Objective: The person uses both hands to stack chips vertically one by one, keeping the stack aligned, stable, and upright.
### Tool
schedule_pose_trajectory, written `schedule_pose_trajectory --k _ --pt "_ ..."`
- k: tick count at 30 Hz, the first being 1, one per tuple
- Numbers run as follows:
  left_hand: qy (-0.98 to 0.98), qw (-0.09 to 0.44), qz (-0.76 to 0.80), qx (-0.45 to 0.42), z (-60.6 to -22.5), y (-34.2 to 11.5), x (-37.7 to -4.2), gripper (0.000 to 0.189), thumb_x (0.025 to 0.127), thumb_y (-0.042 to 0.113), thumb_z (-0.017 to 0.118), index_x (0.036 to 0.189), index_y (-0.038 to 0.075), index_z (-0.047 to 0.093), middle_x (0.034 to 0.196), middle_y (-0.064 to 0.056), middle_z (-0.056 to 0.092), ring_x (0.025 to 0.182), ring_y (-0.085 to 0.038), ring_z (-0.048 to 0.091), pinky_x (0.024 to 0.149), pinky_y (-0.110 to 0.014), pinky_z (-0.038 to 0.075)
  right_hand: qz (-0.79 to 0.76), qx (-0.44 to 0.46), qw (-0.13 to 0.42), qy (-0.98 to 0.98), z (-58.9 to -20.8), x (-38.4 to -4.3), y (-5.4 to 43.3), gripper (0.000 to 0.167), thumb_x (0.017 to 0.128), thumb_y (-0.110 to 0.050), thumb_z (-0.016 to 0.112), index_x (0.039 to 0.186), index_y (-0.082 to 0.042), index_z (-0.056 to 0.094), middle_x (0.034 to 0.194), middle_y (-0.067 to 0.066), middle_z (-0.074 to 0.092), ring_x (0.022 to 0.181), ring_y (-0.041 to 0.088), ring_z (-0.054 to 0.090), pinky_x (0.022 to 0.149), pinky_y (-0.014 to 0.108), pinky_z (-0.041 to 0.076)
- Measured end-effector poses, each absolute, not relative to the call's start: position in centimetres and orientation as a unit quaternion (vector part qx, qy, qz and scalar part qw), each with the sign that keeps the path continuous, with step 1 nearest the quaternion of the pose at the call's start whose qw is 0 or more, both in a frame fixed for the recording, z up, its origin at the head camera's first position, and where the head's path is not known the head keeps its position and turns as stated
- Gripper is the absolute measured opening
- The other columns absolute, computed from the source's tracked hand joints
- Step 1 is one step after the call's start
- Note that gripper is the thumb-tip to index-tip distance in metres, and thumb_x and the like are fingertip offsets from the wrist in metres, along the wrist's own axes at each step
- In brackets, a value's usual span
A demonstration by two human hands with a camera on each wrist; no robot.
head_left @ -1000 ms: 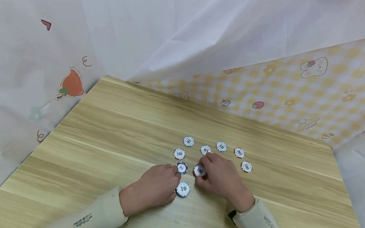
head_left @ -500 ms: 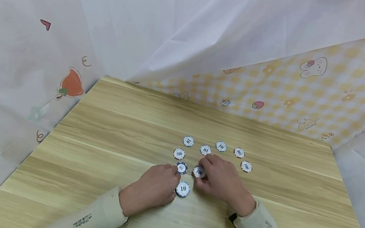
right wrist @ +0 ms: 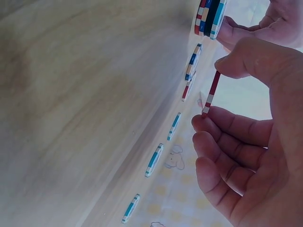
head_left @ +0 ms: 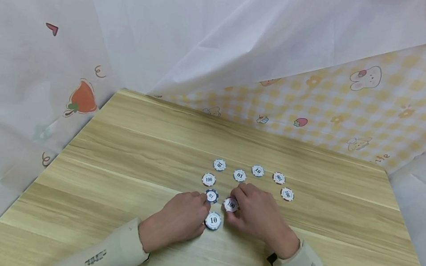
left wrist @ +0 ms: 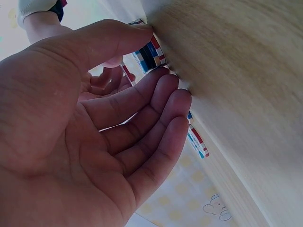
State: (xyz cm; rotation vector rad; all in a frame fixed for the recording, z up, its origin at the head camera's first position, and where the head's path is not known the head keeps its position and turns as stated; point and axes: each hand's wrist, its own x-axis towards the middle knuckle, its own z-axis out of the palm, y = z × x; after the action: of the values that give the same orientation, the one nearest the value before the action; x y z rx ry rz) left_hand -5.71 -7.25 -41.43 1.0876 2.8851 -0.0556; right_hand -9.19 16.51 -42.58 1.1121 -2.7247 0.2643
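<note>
Several cloth sheets (head_left: 163, 18) are hung round the work area, one of them a yellow-checked cloth (head_left: 361, 107) with cartoon prints. The wood-grain desk (head_left: 132, 163) is set below, with all chips on or just above it. Pale sleeves (head_left: 109, 247) are worn to the wrists. The left hand (head_left: 179, 220) is curled at the left side of the chip stack (head_left: 213, 220), which is pinched between thumb and index finger, presumably so it is kept steady and squared. The right hand (head_left: 259, 213) is bent, its thumb and index finger pinching the rim of a red-and-white chip (head_left: 230, 204); that chip is held off the desk, just right of and beyond the stack. The rim grip is probably used so the chip's faces are left uncovered. Red, blue, black and teal edges are shown in the stack. Seven loose chips (head_left: 239, 175) are laid flat beyond it, mostly spaced apart, likely so each can be picked singly; the blue-edged chip (head_left: 211, 196) is just beside the left hand. Labels: "10" is printed on the stack's top and four loose chips, "100" on the held chip and the other three. Sleeve print is too blurred to be read; "ife" is seen on the checked cloth.
</note>
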Motion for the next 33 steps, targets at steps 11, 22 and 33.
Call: schedule_pose_trajectory --k 11,22,33 --pt "0.935 0.027 -0.016 0.354 -41.5 -7.3 -5.6 0.028 0.092 0.028 0.082 0.102 0.002 0.078 0.089 -0.005 0.066 0.074 -0.016 0.058 0.067 -0.03 0.054 0.09 0.376 0.081 -0.918 -42.5 -8.7 16.3 0.029 0.088 -0.038 0.085 0.097 -0.013 0.073 0.085 -0.007 0.06 0.071 0.008 0.052 0.059 0.026 0.046" --pt "0.935 0.02 -0.012 0.353 -41.5 -7.4 -5.5 0.026 0.091 0.026 0.082 0.1 0.002 0.077 0.088 -0.005 0.065 0.073 -0.016 0.059 0.066 -0.031 0.054 0.091 0.393 0.086 -0.911 -42.3 -8.4 16.0 0.031 0.088 -0.039 0.086 0.097 -0.012 0.074 0.085 -0.007 0.062 0.071 0.007 0.053 0.059 0.025 0.047" --pt "0.935 0.007 -0.008 0.354 -41.4 -7.3 -5.5 0.026 0.089 0.026 0.083 0.097 0.003 0.076 0.086 -0.005 0.064 0.071 -0.016 0.058 0.063 -0.031 0.053 0.093 0.406 0.087 -0.905 -42.1 -8.1 15.5 0.032 0.088 -0.039 0.086 0.099 -0.011 0.074 0.086 -0.005 0.062 0.071 0.008 0.054 0.059 0.026 0.049"
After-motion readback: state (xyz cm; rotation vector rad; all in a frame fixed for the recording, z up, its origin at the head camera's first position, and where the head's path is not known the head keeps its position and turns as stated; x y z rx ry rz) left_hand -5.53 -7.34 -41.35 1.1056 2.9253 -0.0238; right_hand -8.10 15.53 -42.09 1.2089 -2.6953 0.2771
